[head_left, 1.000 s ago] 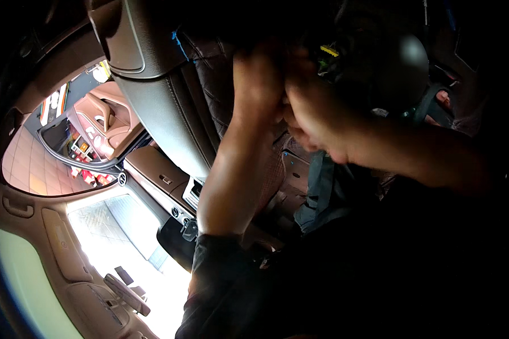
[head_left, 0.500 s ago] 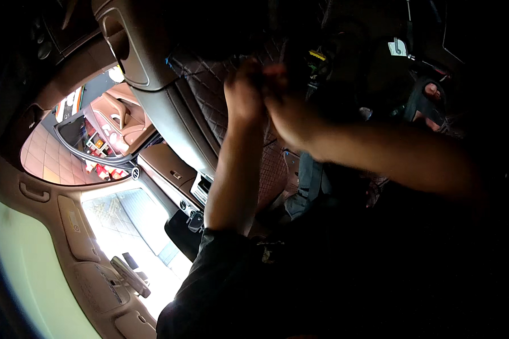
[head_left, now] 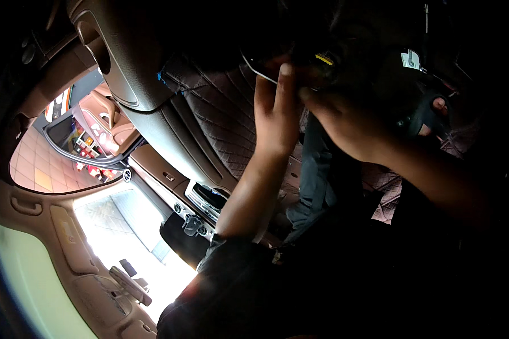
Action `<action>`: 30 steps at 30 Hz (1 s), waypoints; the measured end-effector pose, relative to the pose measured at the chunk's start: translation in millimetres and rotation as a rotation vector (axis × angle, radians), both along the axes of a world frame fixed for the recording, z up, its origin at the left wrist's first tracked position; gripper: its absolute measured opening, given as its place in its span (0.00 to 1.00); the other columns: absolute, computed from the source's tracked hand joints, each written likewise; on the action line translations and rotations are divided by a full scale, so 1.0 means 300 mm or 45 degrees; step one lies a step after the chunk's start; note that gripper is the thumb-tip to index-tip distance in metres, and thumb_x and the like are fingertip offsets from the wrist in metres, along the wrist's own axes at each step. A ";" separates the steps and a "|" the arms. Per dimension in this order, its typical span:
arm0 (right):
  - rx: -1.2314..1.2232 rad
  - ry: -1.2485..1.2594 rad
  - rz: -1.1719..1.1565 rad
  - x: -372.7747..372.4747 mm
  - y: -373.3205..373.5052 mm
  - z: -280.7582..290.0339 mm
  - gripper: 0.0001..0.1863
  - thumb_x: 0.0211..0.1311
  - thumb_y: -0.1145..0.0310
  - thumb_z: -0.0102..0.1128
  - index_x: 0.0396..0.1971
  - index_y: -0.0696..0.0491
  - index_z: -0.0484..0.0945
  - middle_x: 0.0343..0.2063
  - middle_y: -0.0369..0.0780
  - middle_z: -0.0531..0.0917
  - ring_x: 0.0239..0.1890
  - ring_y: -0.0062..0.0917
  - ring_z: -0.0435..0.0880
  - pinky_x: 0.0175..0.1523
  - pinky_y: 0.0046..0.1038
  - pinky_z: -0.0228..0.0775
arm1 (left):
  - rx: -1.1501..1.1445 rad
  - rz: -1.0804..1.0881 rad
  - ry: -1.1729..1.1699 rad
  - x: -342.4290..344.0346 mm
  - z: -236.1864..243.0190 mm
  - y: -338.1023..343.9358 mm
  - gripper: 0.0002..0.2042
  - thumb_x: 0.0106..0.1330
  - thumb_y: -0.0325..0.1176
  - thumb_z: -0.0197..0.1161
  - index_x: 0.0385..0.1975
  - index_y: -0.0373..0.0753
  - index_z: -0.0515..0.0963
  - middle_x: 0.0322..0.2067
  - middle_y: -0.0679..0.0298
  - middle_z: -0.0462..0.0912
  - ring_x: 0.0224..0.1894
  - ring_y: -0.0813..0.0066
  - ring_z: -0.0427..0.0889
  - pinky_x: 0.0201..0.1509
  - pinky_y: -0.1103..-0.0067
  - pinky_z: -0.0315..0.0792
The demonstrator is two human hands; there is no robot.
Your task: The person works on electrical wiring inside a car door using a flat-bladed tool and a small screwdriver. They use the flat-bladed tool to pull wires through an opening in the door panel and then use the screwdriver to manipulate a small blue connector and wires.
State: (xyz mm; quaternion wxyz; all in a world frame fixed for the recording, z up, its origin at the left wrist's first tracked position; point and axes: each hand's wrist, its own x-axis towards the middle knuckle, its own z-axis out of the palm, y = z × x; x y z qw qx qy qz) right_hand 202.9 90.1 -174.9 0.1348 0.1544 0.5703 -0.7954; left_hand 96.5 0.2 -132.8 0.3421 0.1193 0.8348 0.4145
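Head cam, L of pair: wide fisheye, worn on person's head, set inside car (head_left: 152, 164), facing down at L hand (head_left: 277, 121) and R hand (head_left: 339, 118), both upper ctr., fairly nr. View rolled hard vs. car: roof (head_left: 93, 288) and mirror (head_left: 131, 285) lower L, windscreen (head_left: 124, 217) just above mirror, seat (head_left: 209, 113) upper L of ctr., about as nr. as hands. Sleeve (head_left: 220, 268) lower ctr., nr. lens. Edges bent twd. rim, esp. far L; R side and btm. mostly dark.
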 end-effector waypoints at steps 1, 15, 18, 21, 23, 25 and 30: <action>-0.114 -0.037 0.053 0.006 0.032 0.001 0.22 0.73 0.56 0.33 0.49 0.58 0.69 0.35 0.44 0.77 0.36 0.27 0.78 0.42 0.29 0.70 | -0.068 -0.201 0.115 -0.017 0.025 -0.015 0.17 0.69 0.42 0.54 0.47 0.34 0.70 0.34 0.54 0.81 0.35 0.66 0.81 0.38 0.77 0.73; 0.426 0.066 -0.208 0.018 0.061 0.002 0.22 0.71 0.51 0.40 0.33 0.55 0.72 0.11 0.36 0.71 0.10 0.22 0.70 0.16 0.25 0.59 | -0.932 -2.189 1.832 -0.258 0.399 0.120 0.17 0.57 0.35 0.55 0.45 0.39 0.78 0.51 0.60 0.77 0.57 0.65 0.72 0.65 0.67 0.62; 0.613 0.113 -0.242 0.016 0.056 0.009 0.20 0.71 0.54 0.43 0.36 0.57 0.73 0.14 0.38 0.76 0.13 0.23 0.76 0.17 0.25 0.64 | -0.895 -2.170 1.782 -0.246 0.398 0.114 0.16 0.55 0.33 0.55 0.43 0.37 0.79 0.49 0.58 0.77 0.54 0.64 0.73 0.59 0.68 0.67; 0.726 0.111 -0.103 0.015 0.078 0.027 0.19 0.70 0.57 0.45 0.41 0.59 0.75 0.18 0.39 0.79 0.18 0.22 0.79 0.22 0.24 0.68 | -0.831 -2.159 1.903 -0.259 0.376 0.103 0.16 0.53 0.32 0.54 0.41 0.35 0.79 0.47 0.57 0.78 0.50 0.64 0.74 0.54 0.70 0.70; 0.827 0.111 -0.028 0.015 0.089 0.037 0.19 0.70 0.56 0.45 0.39 0.59 0.75 0.18 0.40 0.79 0.18 0.23 0.79 0.21 0.25 0.69 | -0.830 -2.155 1.884 -0.255 0.376 0.099 0.15 0.52 0.33 0.54 0.38 0.34 0.79 0.46 0.57 0.78 0.49 0.64 0.74 0.53 0.71 0.70; 0.850 0.109 -0.037 0.013 0.085 0.028 0.19 0.70 0.56 0.44 0.38 0.58 0.75 0.16 0.40 0.78 0.16 0.23 0.78 0.19 0.25 0.68 | -0.821 -2.158 1.875 -0.251 0.378 0.102 0.15 0.50 0.33 0.55 0.37 0.34 0.79 0.44 0.57 0.79 0.49 0.64 0.74 0.52 0.72 0.70; 0.970 0.146 -0.102 -0.003 0.081 0.041 0.20 0.70 0.55 0.43 0.38 0.58 0.75 0.12 0.39 0.77 0.11 0.25 0.76 0.15 0.27 0.64 | -0.756 -2.143 1.882 -0.253 0.374 0.108 0.14 0.48 0.33 0.55 0.34 0.36 0.80 0.42 0.58 0.79 0.47 0.65 0.74 0.47 0.73 0.71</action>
